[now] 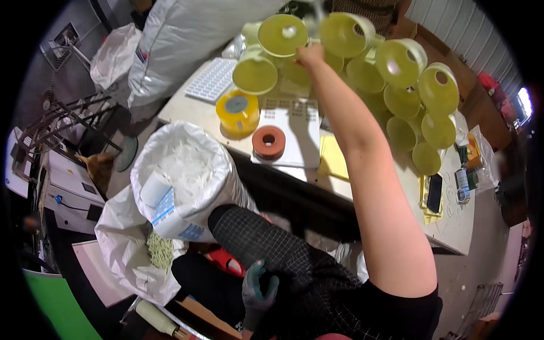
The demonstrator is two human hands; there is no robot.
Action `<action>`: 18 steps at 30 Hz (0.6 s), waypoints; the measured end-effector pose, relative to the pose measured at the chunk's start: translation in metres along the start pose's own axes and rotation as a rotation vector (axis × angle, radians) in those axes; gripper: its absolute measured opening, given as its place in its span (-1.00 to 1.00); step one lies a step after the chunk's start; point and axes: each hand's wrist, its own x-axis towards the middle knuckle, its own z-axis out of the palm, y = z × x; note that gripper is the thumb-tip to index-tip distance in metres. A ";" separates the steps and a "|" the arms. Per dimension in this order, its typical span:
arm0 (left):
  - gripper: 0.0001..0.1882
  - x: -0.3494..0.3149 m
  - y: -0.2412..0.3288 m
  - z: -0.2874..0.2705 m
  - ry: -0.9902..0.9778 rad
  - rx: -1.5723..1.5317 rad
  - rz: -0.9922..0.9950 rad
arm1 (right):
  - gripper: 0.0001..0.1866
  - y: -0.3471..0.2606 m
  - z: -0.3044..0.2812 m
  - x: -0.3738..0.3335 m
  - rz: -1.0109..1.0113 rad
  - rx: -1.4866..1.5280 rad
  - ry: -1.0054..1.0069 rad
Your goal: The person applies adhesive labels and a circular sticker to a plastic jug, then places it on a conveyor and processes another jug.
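Observation:
My bare right hand (310, 55) reaches across the table to a group of translucent yellow-green, bowl-like plastic pieces, several with a round hole. Its fingers are curled in beside a large yellow-green piece (283, 37); what they hold, if anything, is hidden. Another yellow-green piece (255, 75) lies to the left of that hand, and a further one (345, 35) to the right. Down by my lap, my left hand (260, 290) wears a grey glove with green fingertips. Thumb and fingers stand apart, with nothing seen between them.
On the table (462, 226) are a yellow tape roll (238, 113), a reddish-brown roll (268, 142), a label sheet (209, 79), yellow paper (334, 157) and a dark phone (434, 192). A white sack (241, 187) of clear plastic pieces stands before it. Someone stands behind the table.

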 end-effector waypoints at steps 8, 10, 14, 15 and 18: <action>-0.43 -0.010 -0.022 -0.004 -0.109 0.099 -0.063 | -0.46 0.047 -0.126 -0.078 -0.451 -0.295 0.162; -0.43 -0.010 -0.031 -0.002 -0.105 0.146 -0.043 | -0.48 0.062 -0.187 -0.119 -0.382 -0.518 0.124; -0.44 0.000 -0.035 0.000 -0.148 0.120 0.005 | -0.56 0.101 -0.289 -0.191 -0.253 -0.933 0.190; -0.43 0.003 -0.036 0.001 -0.164 0.120 0.010 | -0.57 0.112 -0.310 -0.197 -0.246 -0.981 0.220; -0.47 0.019 -0.019 -0.009 -0.286 0.198 -0.101 | -0.59 0.131 -0.340 -0.211 -0.183 -1.097 0.241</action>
